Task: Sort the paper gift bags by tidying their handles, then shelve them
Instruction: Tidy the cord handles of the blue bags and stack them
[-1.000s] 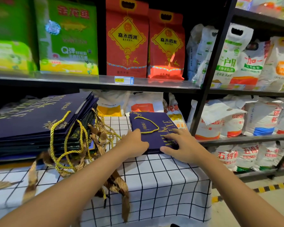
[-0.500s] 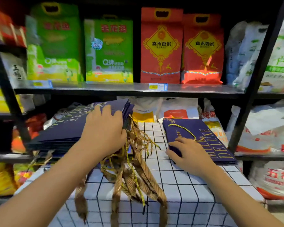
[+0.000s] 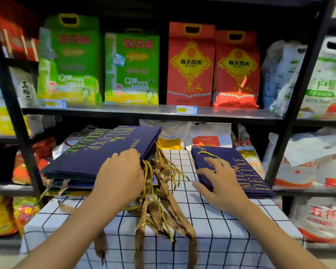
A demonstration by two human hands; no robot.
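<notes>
— Now that the left hand sits at the near edge of the big stack of navy gift bags, what has changed from half a second ago?

— Little in place. It was already on that stack; its fingers now curl over the edge of the top bag, by the tangle of gold cord and ribbon handles that spills from the stack over the front of the bench. Whether it truly pinches the top bag or only presses on it, I cannot tell. A full second back, that hand was over on the small pile instead.

— And the right hand?

— It has stayed on the smaller pile of navy bags, at the right of the checked cloth. The fingers are spread and fairly straight, lying flat on the top bag, gripping nothing. A loop of gold cord lies on that bag just beyond the fingertips.

— Where do the two piles stand to each other?

— Apart, with bare checked cloth between them. The big stack lies at the left, its far end reaching under the shelf; the small pile lies flat at the right edge.

— Behind them?

— Green rice bags and red rice bags stand upright on the shelf above, white sacks off to the right. The view has swung slightly, nothing more.
</notes>
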